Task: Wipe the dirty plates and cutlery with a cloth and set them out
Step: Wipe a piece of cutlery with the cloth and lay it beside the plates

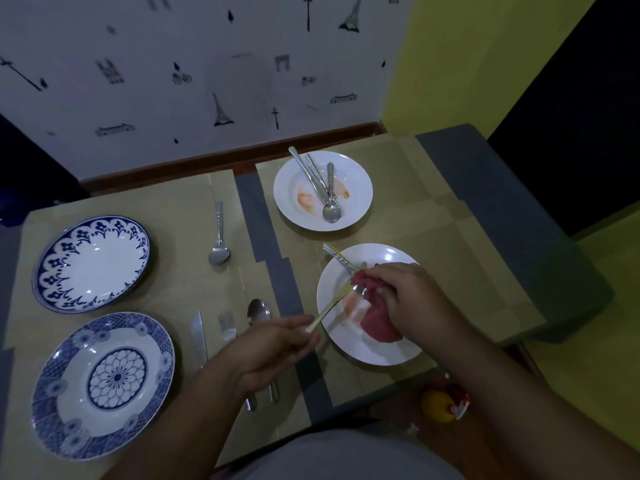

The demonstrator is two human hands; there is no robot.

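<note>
Cloth (379, 323), red, bunched in the right grip (405, 296), upper fold wrapped over the head of a gold-toned piece of cutlery (330, 309). Head of that piece hidden under the fold: fork or spoon, impossible to tell. Near the left grip (273, 344), a knife (199, 336), a fork (227, 323) and a near spoon (259, 311), the handles of the last two partly covered by the wrist. Below the tabletop edge, a blurred yellow and red object (440, 405), too dim to name. Tabletop (263, 216) grey, mostly covered with tan mats, in low light. Behind it, pale wallpaper (156, 98) printed with towers and bicycles; yellow surfaces to the right. On the left mats, two blue-patterned plates (91, 263), clean-looking, and a far spoon (219, 237) beside the farther one. At the back right, a far white plate (360, 178) with orange smears and three pieces of cutlery lying in it. Near white plate (346, 341) directly under both grips, orange smear beside the cloth, a silver handle (336, 255) resting on its far rim. Right grip curled round the cloth, lower part hanging onto the plate; left grip pinching the gold-toned handle end, held slanted above the plate.
</note>
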